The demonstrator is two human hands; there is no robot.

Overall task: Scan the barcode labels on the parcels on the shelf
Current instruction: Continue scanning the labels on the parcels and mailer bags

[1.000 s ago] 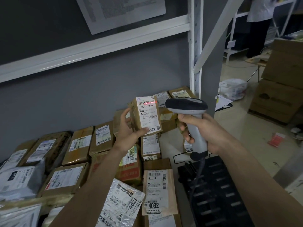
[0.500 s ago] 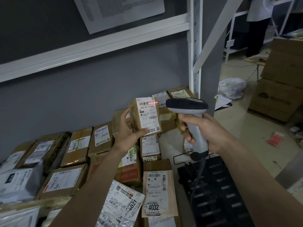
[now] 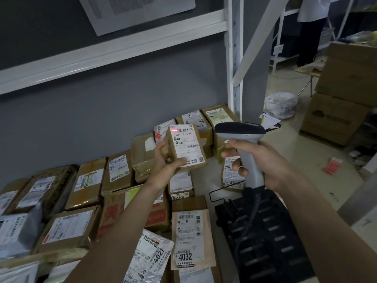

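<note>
Between the curled left hand (image 3: 165, 169) fingers a small parcel (image 3: 184, 147) is gripped, the barcode scanner (image 3: 243, 148) clasped by the right hand (image 3: 265, 160); many shelf parcels (image 3: 85, 180) seemingly remain unscanned.

The scene is dim and flat, with a cool grey cast and only faint shadows between the parcels. The brightest area lies far right of the fingers, where the pale floor (image 3: 306, 152) catches the light. A soft streak of glare runs along the white beam (image 3: 114, 52) above the hands. A small red glow from the scanner (image 3: 240, 131) sits on the label (image 3: 186, 146), just above the left fingertips (image 3: 181, 160). Fine print on the labels is soft, and the sheet (image 3: 140, 9) on the wall is blurred. Straight shelf lines bow and lean toward the frame's edges, and both forearms stretch wide near the bottom.
</note>
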